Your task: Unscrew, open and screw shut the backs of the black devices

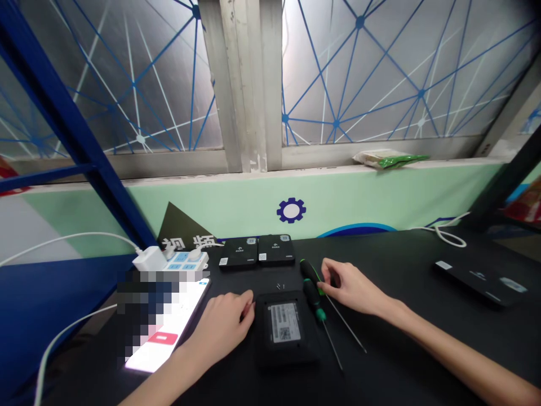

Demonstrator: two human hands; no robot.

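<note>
Head view, single frame.

- Black box [285, 330] lay underside up on the dark surface [401, 338], white label showing, directly in front of the person.
- Left hand [224, 327]: fingers loosely curled and gripping nothing, tips against the box's left edge.
- Right hand [350, 285]: fingertips on the handle of the rear screwdriver [310, 272]. Could not tell whether they pinched it or only touched it.
- Second screwdriver [313, 298] lay just beside the first, along the box's right edge, shaft pointing towards the person.
- Two small screws [279, 286] lay loose just behind the box.

Judgement: the screws were probably out of the box. The shell looked closed, no seam lifted, so the opening itself was not yet done.

Behind: two similar boxes [257, 251] side by side, a power strip [186, 261], a lit phone [169, 332] at left.
</note>
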